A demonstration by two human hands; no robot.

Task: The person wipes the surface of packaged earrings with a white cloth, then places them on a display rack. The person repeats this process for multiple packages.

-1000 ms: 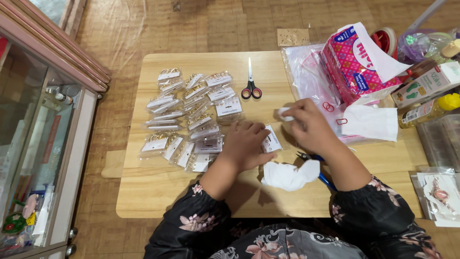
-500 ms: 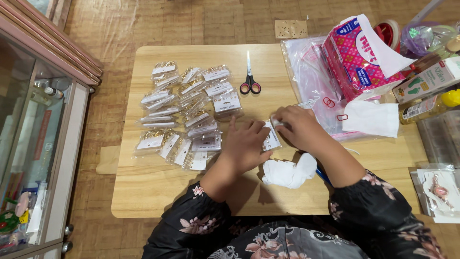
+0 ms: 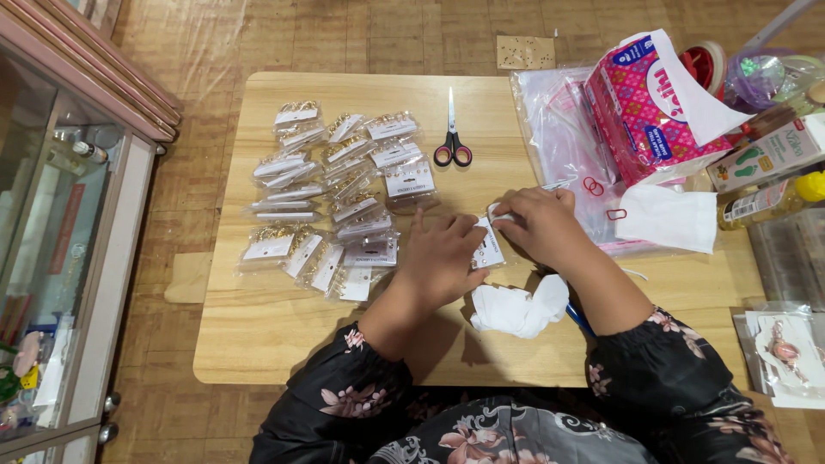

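My left hand [image 3: 443,258] lies flat on the wooden table [image 3: 258,335], pressing on a small clear packet with a white card [image 3: 488,249]. My right hand [image 3: 541,225] pinches the top right edge of that same packet. Left of my hands, several similar small packets of jewellery [image 3: 331,202] lie spread in rows. A crumpled white tissue [image 3: 517,309] rests just below my hands.
Black-handled scissors [image 3: 452,146] lie at the table's far edge. A pink tissue pack [image 3: 644,107], clear plastic bags [image 3: 554,112], a white cloth [image 3: 670,219] and bottles [image 3: 760,202] crowd the right side. A glass cabinet [image 3: 60,241] stands at the left.
My right hand has come in from the right and down to the packet under my left hand. The camera view shifted slightly.
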